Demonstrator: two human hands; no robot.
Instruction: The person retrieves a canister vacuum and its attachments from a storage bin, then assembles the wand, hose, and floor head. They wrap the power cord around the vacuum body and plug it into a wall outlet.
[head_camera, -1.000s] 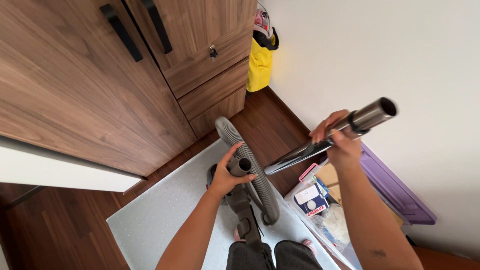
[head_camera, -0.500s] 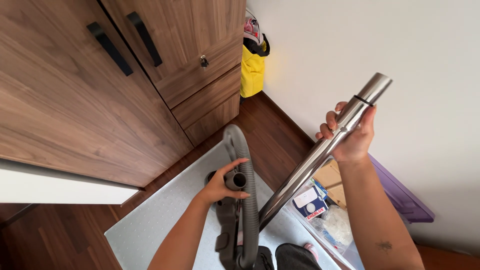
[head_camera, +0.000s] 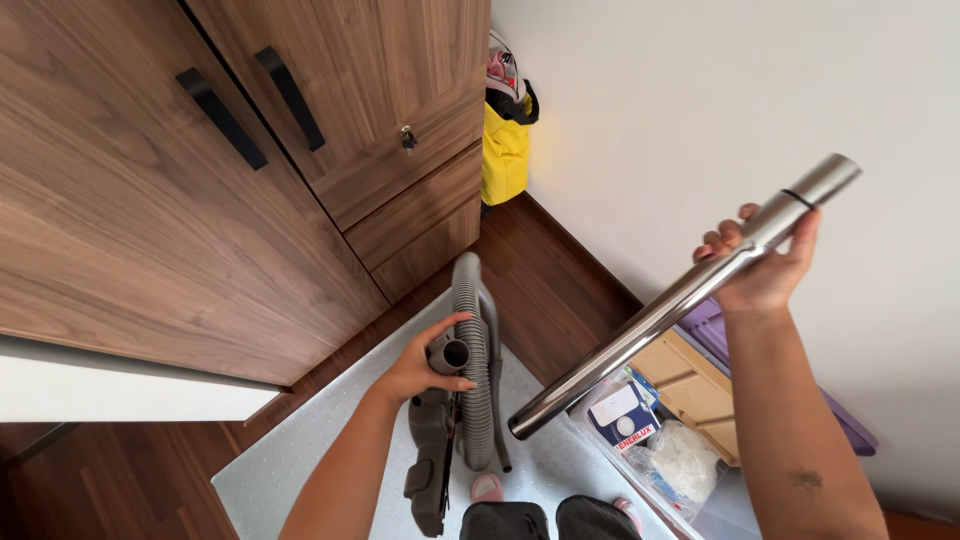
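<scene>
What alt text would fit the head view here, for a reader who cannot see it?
Seen from above, the person's right hand holds up a long shiny metal tube at a slant, while the left hand grips the open end of a grey ribbed vacuum hose. Below lie a pale floor mat, dark wood flooring, a wooden cabinet and a clear box of packets.
</scene>
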